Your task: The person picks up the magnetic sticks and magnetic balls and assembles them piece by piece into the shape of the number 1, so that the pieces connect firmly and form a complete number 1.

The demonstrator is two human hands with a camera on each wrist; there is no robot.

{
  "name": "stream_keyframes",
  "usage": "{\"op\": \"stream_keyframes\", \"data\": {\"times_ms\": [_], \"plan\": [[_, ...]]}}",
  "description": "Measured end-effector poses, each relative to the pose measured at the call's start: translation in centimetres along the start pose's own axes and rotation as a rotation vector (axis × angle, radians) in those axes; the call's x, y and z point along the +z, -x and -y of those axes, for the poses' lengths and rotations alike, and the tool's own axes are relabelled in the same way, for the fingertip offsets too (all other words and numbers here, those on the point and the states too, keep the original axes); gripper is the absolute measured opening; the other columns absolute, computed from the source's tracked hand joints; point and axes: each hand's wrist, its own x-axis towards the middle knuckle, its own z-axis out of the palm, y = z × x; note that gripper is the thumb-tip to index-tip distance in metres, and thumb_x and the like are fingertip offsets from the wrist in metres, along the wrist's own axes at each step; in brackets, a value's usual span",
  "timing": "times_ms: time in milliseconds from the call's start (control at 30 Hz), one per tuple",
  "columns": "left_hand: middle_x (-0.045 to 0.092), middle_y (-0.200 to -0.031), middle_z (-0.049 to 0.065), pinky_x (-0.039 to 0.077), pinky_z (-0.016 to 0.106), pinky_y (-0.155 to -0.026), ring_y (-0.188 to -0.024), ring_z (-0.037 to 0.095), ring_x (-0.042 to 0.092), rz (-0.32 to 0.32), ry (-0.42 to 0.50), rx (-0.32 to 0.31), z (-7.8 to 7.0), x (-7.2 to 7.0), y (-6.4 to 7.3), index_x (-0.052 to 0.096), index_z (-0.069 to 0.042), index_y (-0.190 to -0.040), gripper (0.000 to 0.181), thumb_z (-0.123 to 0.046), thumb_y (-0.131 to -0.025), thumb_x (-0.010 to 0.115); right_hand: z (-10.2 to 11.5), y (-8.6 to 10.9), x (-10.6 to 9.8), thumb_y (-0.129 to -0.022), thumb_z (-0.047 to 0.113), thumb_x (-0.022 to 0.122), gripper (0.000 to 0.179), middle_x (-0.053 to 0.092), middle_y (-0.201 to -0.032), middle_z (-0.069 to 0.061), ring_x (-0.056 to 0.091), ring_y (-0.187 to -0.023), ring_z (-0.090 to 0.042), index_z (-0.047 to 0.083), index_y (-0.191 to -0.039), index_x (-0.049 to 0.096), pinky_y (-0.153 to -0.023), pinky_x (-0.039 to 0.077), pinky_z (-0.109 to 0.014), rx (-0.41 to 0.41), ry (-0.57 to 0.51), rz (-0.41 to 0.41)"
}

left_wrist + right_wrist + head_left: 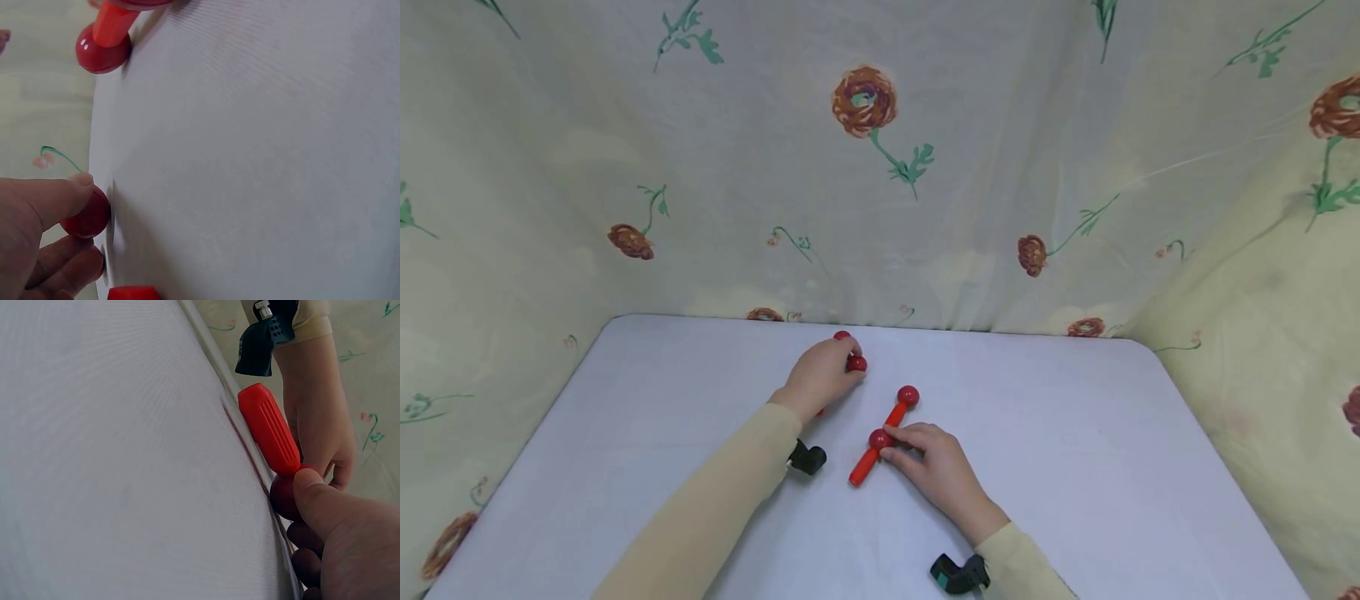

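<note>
My left hand (822,377) pinches a red ball (856,364) between thumb and fingers near the table's far side. Just beyond it another red ball (842,335) peeks out past the fingers. In the left wrist view, the end of a red rod (134,292) shows below the held ball (90,215). My right hand (942,468) grips a red ball (881,439) with thumb and forefinger. A ribbed red rod (269,428) extends from that ball towards the near side. On its far side a second red rod (896,414) runs to another red ball (907,396).
A white-covered table (1075,467) lies under both hands. Behind and beside it hangs a pale curtain (962,100) printed with flowers. Black cameras sit at the left wrist (807,457) and right wrist (959,574).
</note>
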Motion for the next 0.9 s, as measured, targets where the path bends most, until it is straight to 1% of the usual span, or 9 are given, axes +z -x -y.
{"op": "stream_keyframes", "data": {"times_ms": [200,367,467,533,667,833,900], "plan": [[0.066,-0.102,0.002,0.054,0.035,-0.084,-0.090,0.018,0.057,0.000,-0.001,-0.010,-0.2,-0.2,0.2,0.062,-0.015,-0.119,0.038,-0.031,-0.087,0.077,0.1,0.0,0.0,-0.085,0.031,0.079,0.037,0.070,-0.105,0.009,0.062,-0.099,-0.007,0.021,-0.120,0.073,-0.087,0.052,-0.032,-0.003,-0.004,0.003],[0.065,-0.099,0.001,0.054,0.034,-0.082,-0.087,0.017,0.057,-0.029,0.025,0.005,-0.1,-0.5,0.5,0.063,-0.014,-0.116,0.036,-0.029,-0.087,0.078,0.0,0.0,-0.1,-0.085,0.031,0.079,0.037,0.070,-0.104,0.010,0.062,-0.098,-0.007,0.021,-0.119,0.074,-0.086,0.052,-0.032,-0.013,-0.003,-0.004],[0.065,-0.098,0.000,0.054,0.033,-0.080,-0.085,0.016,0.057,-0.044,0.038,0.016,0.1,-0.7,0.7,0.062,-0.015,-0.114,0.034,-0.030,-0.087,0.077,-0.1,0.0,-0.1,-0.085,0.032,0.079,0.036,0.070,-0.104,0.010,0.062,-0.098,-0.006,0.022,-0.119,0.074,-0.086,0.052,-0.032,-0.019,-0.004,-0.010],[0.064,-0.098,-0.001,0.054,0.033,-0.079,-0.086,0.015,0.056,-0.054,0.060,0.013,0.3,-0.8,1.0,0.062,-0.016,-0.112,0.034,-0.031,-0.087,0.078,-0.2,0.0,-0.1,-0.085,0.032,0.079,0.036,0.070,-0.105,0.011,0.062,-0.099,-0.006,0.023,-0.119,0.073,-0.086,0.052,-0.032,-0.026,-0.004,-0.010],[0.063,-0.101,-0.003,0.055,0.032,-0.078,-0.090,0.015,0.056,-0.077,0.133,0.004,0.7,-1.1,2.1,0.063,-0.019,-0.113,0.034,-0.033,-0.086,0.078,-0.3,-0.1,-0.1,-0.087,0.034,0.077,0.036,0.069,-0.105,0.014,0.060,-0.096,-0.004,0.024,-0.120,0.072,-0.084,0.051,-0.031,-0.032,-0.014,-0.001],[0.061,-0.102,-0.004,0.056,0.029,-0.067,-0.095,0.017,0.056,-0.104,0.222,0.000,1.0,-1.9,4.1,0.063,-0.020,-0.114,0.036,-0.032,-0.085,0.079,-0.4,0.0,0.0,-0.088,0.035,0.076,0.039,0.068,-0.105,0.015,0.059,-0.094,-0.003,0.024,-0.124,0.069,-0.083,0.052,-0.031,-0.026,-0.025,0.009],[0.061,-0.101,-0.005,0.055,0.029,-0.067,-0.097,0.019,0.057,-0.113,0.240,0.006,1.1,-2.2,5.0,0.063,-0.020,-0.113,0.035,-0.031,-0.085,0.079,-0.4,0.0,0.0,-0.088,0.035,0.076,0.039,0.067,-0.105,0.015,0.060,-0.094,-0.004,0.024,-0.124,0.068,-0.083,0.052,-0.032,-0.026,-0.028,0.009]]}}
